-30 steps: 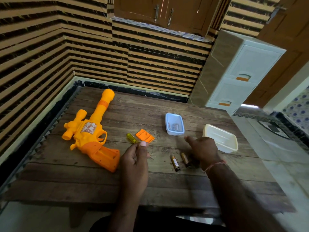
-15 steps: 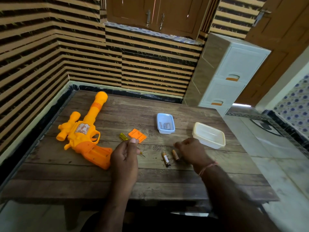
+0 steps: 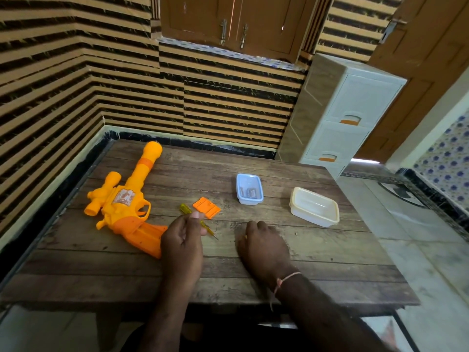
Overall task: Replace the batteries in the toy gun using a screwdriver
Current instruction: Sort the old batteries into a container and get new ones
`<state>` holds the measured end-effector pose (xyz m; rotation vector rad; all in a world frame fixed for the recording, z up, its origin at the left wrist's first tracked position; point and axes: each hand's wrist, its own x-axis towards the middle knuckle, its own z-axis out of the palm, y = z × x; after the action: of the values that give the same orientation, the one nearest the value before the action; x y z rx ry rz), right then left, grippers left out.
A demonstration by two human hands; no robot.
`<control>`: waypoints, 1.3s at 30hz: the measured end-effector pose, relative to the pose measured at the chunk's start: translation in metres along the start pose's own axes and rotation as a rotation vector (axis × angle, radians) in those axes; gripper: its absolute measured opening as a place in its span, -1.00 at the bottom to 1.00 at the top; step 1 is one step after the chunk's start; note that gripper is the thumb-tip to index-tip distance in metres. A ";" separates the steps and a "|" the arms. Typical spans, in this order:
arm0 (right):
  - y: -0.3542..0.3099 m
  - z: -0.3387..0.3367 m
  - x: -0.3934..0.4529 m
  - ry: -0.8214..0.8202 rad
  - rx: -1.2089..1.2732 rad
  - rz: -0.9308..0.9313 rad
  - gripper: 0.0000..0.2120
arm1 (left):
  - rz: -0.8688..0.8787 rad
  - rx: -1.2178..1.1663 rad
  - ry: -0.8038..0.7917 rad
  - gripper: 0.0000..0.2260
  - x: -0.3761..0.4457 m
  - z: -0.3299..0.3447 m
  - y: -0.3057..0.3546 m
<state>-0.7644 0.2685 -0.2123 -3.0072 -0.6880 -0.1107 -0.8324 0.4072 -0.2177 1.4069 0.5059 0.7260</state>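
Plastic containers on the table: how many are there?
2. The small blue container sits toward the table's far middle, with small items inside too blurred to name. The larger cream container sits to its right, nearer the table's right edge. None seems hidden.

Wooden worktop fills mid-frame. Orange toy gun lies at left, barrel toward upper left. Left hand at centre pinches a yellow-handled screwdriver, tip down-right. Orange battery cover just above it. Right hand curls knuckles-up on the wood. Blue tray and cream tub at right.
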 end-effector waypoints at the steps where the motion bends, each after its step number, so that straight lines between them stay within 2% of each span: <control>1: 0.001 0.000 0.000 -0.003 -0.021 -0.014 -0.73 | -0.001 -0.007 0.003 -0.78 0.001 -0.001 -0.001; 4: 0.007 -0.003 0.000 0.002 0.078 0.002 -0.76 | 0.001 -0.019 0.004 -0.75 0.002 -0.001 -0.004; 8: 0.024 -0.006 0.009 0.140 0.678 0.295 -0.91 | 0.003 -0.018 -0.005 -0.75 0.002 -0.001 -0.003; 10: 0.035 -0.009 0.016 0.180 0.847 0.410 -0.94 | -0.003 -0.018 -0.014 -0.74 0.002 -0.001 -0.005; 14: 0.042 -0.013 0.016 0.085 0.734 0.391 -0.81 | -0.019 -0.032 -0.028 -0.74 0.001 0.002 -0.007; 17: 0.040 -0.012 0.016 -0.024 0.537 0.453 -0.86 | -0.021 -0.044 -0.030 -0.74 0.000 0.003 -0.007; 20: 0.043 -0.011 0.013 0.002 0.552 0.590 -0.90 | -0.007 -0.037 -0.020 -0.71 0.002 0.000 -0.006; 22: 0.042 -0.007 0.008 -0.018 0.586 0.654 -0.71 | -0.024 -0.045 -0.011 -0.73 0.003 -0.001 -0.006; 25: 0.031 -0.001 0.003 -0.086 0.537 0.651 -0.46 | -0.039 -0.054 -0.008 -0.75 0.003 0.001 -0.005; 27: 0.025 -0.001 0.003 -0.114 0.512 0.619 -0.51 | -0.043 -0.066 -0.017 -0.75 0.002 0.002 -0.006; 31: 0.019 -0.007 0.008 -0.111 0.543 0.520 -0.76 | -0.036 -0.065 -0.015 -0.76 0.002 -0.002 -0.003; 34: 0.028 -0.016 0.013 -0.024 0.883 0.538 -0.91 | -0.045 -0.073 -0.004 -0.76 0.004 -0.004 -0.002; 35: 0.038 -0.024 0.016 0.003 1.012 0.589 -0.86 | -0.043 -0.073 -0.005 -0.76 0.004 -0.003 -0.002; 36: 0.051 -0.032 0.018 0.021 1.185 0.647 -0.82 | -0.042 -0.069 -0.007 -0.76 0.003 -0.003 -0.002; 39: 0.093 -0.058 0.025 0.005 1.911 0.756 -0.83 | -0.054 -0.068 -0.010 -0.78 0.001 0.002 -0.002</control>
<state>-0.7049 0.1920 -0.1562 -1.1835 0.3492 0.3544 -0.8297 0.4064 -0.2194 1.3283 0.5046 0.6862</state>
